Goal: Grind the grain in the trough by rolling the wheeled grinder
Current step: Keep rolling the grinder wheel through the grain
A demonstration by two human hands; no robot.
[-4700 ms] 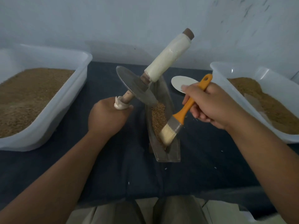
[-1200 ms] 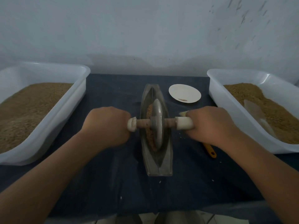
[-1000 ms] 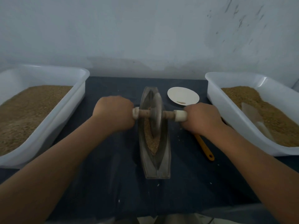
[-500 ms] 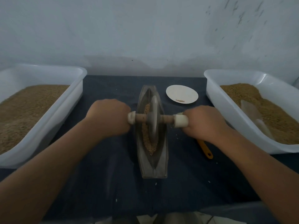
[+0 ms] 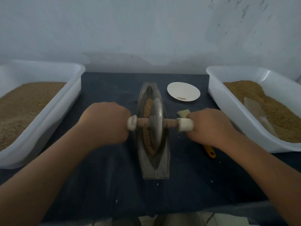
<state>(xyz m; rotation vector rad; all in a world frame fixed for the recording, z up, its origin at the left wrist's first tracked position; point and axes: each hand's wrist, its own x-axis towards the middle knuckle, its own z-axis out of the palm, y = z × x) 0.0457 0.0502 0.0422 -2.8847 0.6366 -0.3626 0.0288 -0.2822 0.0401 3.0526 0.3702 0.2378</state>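
Drawn nearer by left hand (image 5: 105, 123) and right hand (image 5: 211, 126), the grey metal wheeled grinder (image 5: 157, 126) stands midway along the grey boat-shaped trough (image 5: 154, 168).
Each hand clenches one end of its wooden axle; brown grain (image 5: 147, 106) lies left of the wheel.

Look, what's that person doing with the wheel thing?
A person is grinding grain. The left hand and right hand each grip one end of the wheeled grinder. Its metal disc stands in the narrow trough, on the grain. A left tub and a right tub hold more.
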